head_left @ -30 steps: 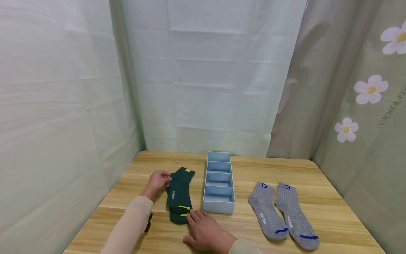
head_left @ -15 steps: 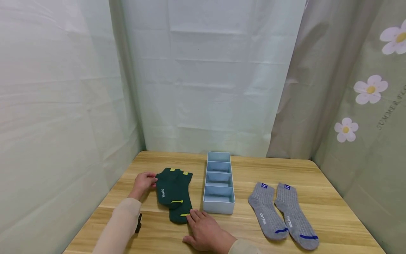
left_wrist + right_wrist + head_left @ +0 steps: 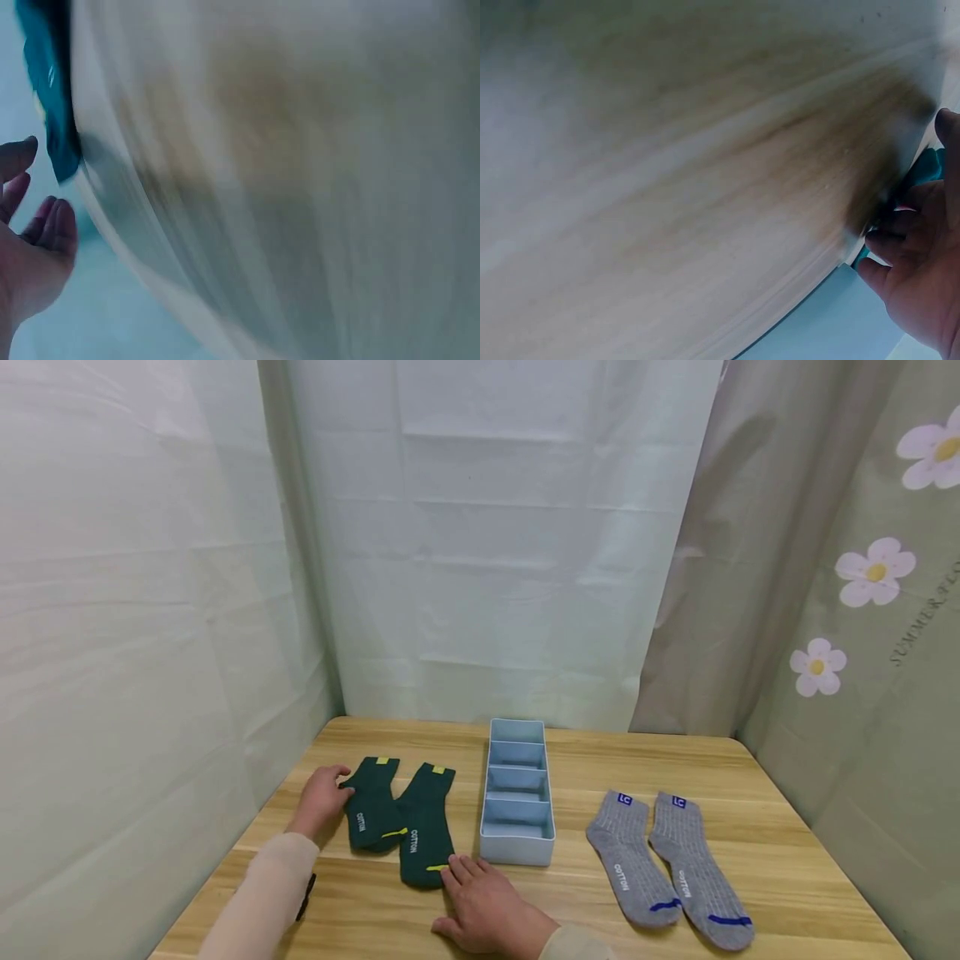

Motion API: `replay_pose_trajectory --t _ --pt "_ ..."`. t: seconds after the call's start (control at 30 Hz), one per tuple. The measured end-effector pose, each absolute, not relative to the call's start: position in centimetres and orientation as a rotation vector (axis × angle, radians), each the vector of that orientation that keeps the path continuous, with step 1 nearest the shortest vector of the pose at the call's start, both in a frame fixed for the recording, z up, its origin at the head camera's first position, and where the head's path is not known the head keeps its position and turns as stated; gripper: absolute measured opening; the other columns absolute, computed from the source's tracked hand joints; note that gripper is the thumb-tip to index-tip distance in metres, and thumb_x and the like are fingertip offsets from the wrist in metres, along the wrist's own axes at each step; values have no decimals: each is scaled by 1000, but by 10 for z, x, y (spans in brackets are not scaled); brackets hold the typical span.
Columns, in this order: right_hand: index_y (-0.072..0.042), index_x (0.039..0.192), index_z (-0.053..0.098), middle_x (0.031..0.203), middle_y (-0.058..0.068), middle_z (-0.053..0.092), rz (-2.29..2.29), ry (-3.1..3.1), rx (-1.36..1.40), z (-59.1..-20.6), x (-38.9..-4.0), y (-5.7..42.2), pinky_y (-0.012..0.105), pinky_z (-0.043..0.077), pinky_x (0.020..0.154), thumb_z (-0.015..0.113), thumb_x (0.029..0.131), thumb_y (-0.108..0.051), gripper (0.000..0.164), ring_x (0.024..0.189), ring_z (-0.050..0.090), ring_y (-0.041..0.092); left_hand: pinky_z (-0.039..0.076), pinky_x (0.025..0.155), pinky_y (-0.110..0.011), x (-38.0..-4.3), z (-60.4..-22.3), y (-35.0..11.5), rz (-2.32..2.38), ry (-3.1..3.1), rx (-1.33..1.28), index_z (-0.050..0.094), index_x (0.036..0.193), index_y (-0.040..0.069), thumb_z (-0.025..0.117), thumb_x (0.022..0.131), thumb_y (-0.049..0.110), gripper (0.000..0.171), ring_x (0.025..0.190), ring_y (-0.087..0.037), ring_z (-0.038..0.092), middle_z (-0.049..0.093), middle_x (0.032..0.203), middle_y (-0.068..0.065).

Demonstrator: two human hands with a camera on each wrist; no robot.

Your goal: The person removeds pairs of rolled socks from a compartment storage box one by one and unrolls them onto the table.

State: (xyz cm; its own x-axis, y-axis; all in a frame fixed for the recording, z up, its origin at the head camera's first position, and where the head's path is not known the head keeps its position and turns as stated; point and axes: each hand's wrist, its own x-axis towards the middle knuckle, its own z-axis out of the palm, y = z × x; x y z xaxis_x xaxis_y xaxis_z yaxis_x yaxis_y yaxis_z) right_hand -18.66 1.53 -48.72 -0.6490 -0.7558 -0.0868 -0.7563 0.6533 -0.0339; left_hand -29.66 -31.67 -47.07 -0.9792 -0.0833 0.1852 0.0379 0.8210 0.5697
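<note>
Two dark green socks with yellow marks lie flat on the left of the table, the left green sock (image 3: 373, 810) touching or slightly overlapping the right green sock (image 3: 426, 827). My left hand (image 3: 321, 797) is at the heel edge of the left one. In the left wrist view, its thumb and fingers (image 3: 58, 225) are spread apart just short of the green sock (image 3: 52, 90). My right hand (image 3: 483, 902) lies flat on the table, fingertips at the toe of the right green sock. In the right wrist view, the right hand (image 3: 922, 255) is partly out of frame.
A light blue box (image 3: 517, 849) with several compartments in a row stands right of the green socks. Two grey socks, a left one (image 3: 630, 864) and a right one (image 3: 701, 872), lie on the wooden table (image 3: 577, 902) farther right. Curtains (image 3: 480, 568) enclose the table's back and sides.
My left hand has moved left, drawing the upper green sock off the other so they lie side by side; its fingers have parted from the sock. My right hand has stayed put.
</note>
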Motion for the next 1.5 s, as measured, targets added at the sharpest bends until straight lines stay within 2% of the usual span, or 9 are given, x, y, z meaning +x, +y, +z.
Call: replay_pose_trajectory --t 0.13,0.2,0.4,0.63,0.77,1.0,1.27,1.5 --pt "-13 149 46 155 4 40 21 2768 -1278 -486 -187 15 38 35 112 37 99 -64 72 142 36 17 39 100 -60 -294 -471 -301 -663 -2956 -273 64 116 -10 70 91 13 34 115 -49 52 56 120 -32" --pt "-13 148 46 154 4 40 24 2771 -1276 -485 -187 15 38 36 111 38 99 -63 70 141 37 17 38 102 -61 -288 -470 -295 -672 -3044 -354 64 120 -7 71 92 24 42 119 -50 50 55 125 -33" --pt "-13 149 44 153 3 41 -16 2797 -1254 -484 -187 13 40 38 109 48 99 -57 68 139 40 18 31 106 -65 -268 -470 -291 -712 -3195 -449 56 135 -4 75 86 43 70 134 -55 33 36 146 -37" --pt "-16 150 43 154 0 41 -134 2747 -1269 -485 -190 5 43 40 108 49 98 -58 67 139 40 16 24 107 -69 -254 -474 -296 -701 -3239 -449 53 140 0 73 83 56 82 140 -55 22 28 152 -34" --pt "-16 149 45 152 -2 43 -161 2721 -1258 -485 -188 2 44 40 108 50 99 -56 64 138 41 15 21 108 -71 -249 -476 -298 -685 -3262 -446 51 143 3 72 81 59 86 141 -56 16 25 154 -33" --pt "-18 148 45 152 -2 43 -154 2709 -1284 -486 -186 2 43 41 107 51 98 -56 64 138 41 15 19 107 -72 -243 -478 -301 -661 -3289 -484 45 147 4 75 77 62 97 142 -55 14 22 156 -32" --pt "-22 151 42 155 -4 38 -126 2658 -1350 -488 -188 6 47 41 106 39 99 -64 67 141 36 15 16 110 -70 -236 -487 -305 -528 -3281 -602 35 153 5 76 71 68 111 145 -51 13 17 159 -29" --pt "-20 152 40 155 -3 38 -95 2680 -1378 -489 -185 9 46 40 107 35 100 -64 69 141 36 15 9 112 -69 -231 -493 -303 -471 -3266 -726 28 155 3 72 73 71 115 146 -49 9 12 160 -29"
